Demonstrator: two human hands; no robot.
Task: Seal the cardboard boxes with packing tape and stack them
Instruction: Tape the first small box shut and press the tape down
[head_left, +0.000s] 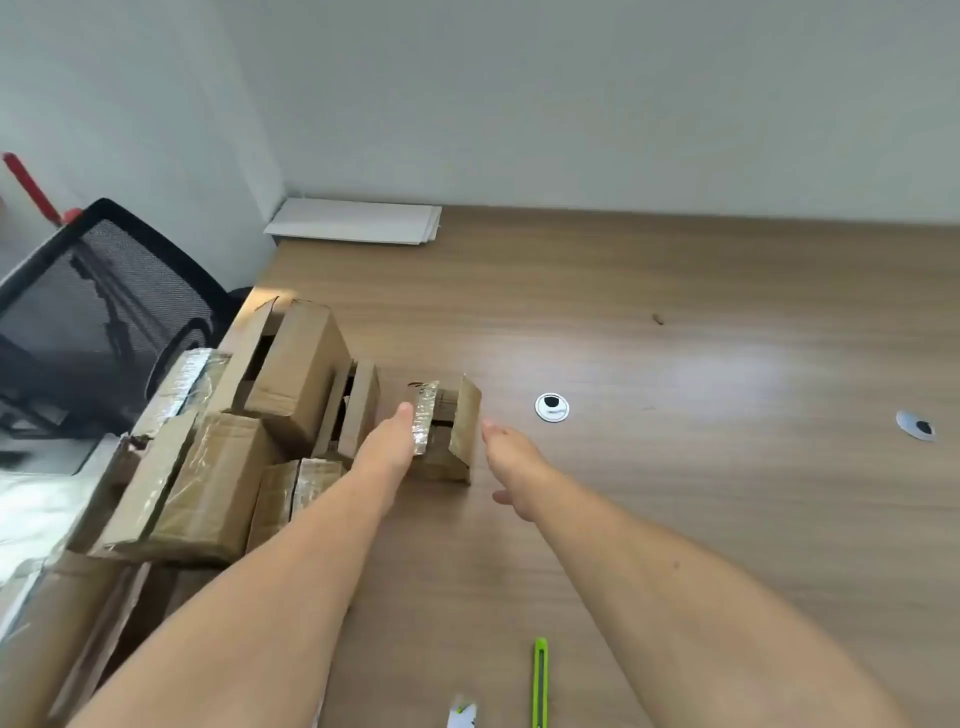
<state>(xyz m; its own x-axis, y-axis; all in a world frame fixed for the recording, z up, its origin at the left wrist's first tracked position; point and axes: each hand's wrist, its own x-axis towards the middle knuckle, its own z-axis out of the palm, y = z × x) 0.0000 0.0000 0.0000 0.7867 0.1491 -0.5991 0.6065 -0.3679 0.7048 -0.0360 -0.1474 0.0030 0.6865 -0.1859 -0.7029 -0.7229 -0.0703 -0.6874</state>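
Wood-grain desk (701, 322) runs out in front of me to a plain pale wall (571, 104). The small box (441, 457) I am working on stands on the desk between my two hands, with its top not closed. Its right flap (466, 418) stands up at a slant, and a wrinkled tape strip (426, 423) runs down its left part.

My left hand (387, 441) lies flat against the left side of the small box, fingers straight and together, with the tips just beside the tape strip. It grips nothing. My right hand (511, 462) is just right of the small box, fingers stretched toward the raised flap and thumb spread out, holding nothing. I cannot tell whether the fingertips touch the flap.

Left of the small box is a heap of boxes (218, 457), some taped and glossy, some with loose flaps, leaning on each other at the desk's edge. Farther left of it stands a black mesh chair (104, 291). Right of the small box a round cable grommet (551, 407) sits in the desk, and a second grommet (917, 426) lies well beyond that. Behind the small box, against the wall, lie flat white boards (358, 221). Nearer to me than the small box, a green utility knife (540, 680) lies on the desk.
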